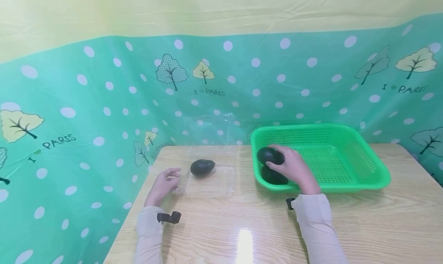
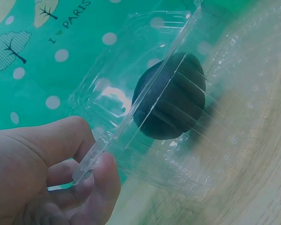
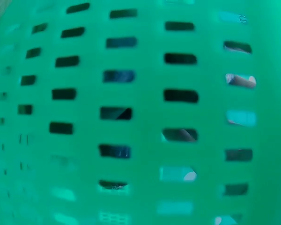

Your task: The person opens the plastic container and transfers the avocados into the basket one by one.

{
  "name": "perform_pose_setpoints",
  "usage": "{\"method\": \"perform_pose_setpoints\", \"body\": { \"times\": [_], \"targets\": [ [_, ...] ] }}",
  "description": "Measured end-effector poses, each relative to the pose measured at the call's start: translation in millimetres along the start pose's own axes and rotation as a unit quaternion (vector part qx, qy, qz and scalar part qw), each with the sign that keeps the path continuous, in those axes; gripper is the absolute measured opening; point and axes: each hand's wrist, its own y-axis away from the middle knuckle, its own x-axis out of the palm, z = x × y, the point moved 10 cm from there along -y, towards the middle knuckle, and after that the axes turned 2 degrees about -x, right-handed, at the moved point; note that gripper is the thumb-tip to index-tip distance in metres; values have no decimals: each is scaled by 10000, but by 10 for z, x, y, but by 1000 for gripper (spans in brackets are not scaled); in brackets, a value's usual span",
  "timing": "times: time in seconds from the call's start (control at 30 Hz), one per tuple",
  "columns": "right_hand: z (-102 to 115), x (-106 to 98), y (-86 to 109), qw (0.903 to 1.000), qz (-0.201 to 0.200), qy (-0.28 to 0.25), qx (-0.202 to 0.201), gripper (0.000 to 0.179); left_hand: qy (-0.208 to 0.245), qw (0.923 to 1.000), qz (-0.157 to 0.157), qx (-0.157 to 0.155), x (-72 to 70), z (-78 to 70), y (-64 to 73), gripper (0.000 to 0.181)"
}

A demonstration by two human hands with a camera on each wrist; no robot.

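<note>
A dark avocado (image 1: 202, 167) lies in a clear plastic clamshell container (image 1: 225, 187) whose lid stands raised at the back. At the container's left edge is my left hand (image 1: 164, 186); in the left wrist view its thumb and fingers pinch the plastic rim (image 2: 91, 161). My right hand (image 1: 295, 166) reaches into the left end of a green basket (image 1: 372, 164) and grips a second avocado (image 1: 267, 156). Just below that one, another dark avocado (image 1: 273, 176) rests in the basket. Only the slotted basket wall (image 3: 145, 112) fills the right wrist view, so the right fingers are hidden there.
Both the container and the basket stand on a light wooden table (image 1: 214, 225). Behind it hangs a green and yellow curtain (image 1: 242, 71) with dots and trees. Bare tabletop lies in front of the container, between the forearms.
</note>
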Motion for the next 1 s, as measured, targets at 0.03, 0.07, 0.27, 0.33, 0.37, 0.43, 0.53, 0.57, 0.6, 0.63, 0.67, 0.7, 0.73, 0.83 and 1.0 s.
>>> {"method": "perform_pose_setpoints", "body": {
  "times": [0.03,0.07,0.27,0.33,0.37,0.43,0.53,0.57,0.6,0.63,0.67,0.7,0.73,0.83,1.0],
  "targets": [
    [-6,2,-3,10000,3,14,24,59,18,10000,-6,-17,-2,-2,0,52],
    [-12,5,-6,10000,7,22,44,59,5,10000,25,9,2,-8,-1,52],
    [-38,21,-20,9999,-65,63,99,60,69,10000,53,23,1,-14,-8,51],
    [-45,23,-25,9998,-112,83,105,60,80,10000,37,10,0,-13,-10,51],
    [-48,24,-28,9998,-130,94,110,60,73,10000,38,17,2,-13,-11,51],
    [-63,26,-36,9997,-161,122,128,60,61,10000,33,17,1,-8,-15,51],
    [-80,28,-45,9996,-196,150,141,59,82,10000,29,10,-5,2,-21,52],
    [-86,29,-48,9996,-203,155,156,59,89,10000,31,16,-7,3,-22,52],
    [-90,31,-49,9995,-208,171,151,59,91,9999,33,25,-8,1,-22,52],
    [-95,34,-50,9995,-207,189,162,59,93,9999,37,33,-9,-1,-21,52],
    [-98,38,-52,9994,-206,208,168,59,90,9999,39,38,-9,-2,-20,52],
    [-101,43,-54,9994,-204,229,177,59,82,9999,46,44,-8,-4,-17,52],
    [-102,49,-56,9993,-195,251,179,59,70,10000,48,48,-6,-4,-16,52],
    [-108,65,-63,9992,-180,288,200,59,61,10000,52,39,0,3,-11,53],
    [-118,90,-71,9993,-152,275,193,58,113,9999,78,52,8,-55,31,54]
  ]
}}
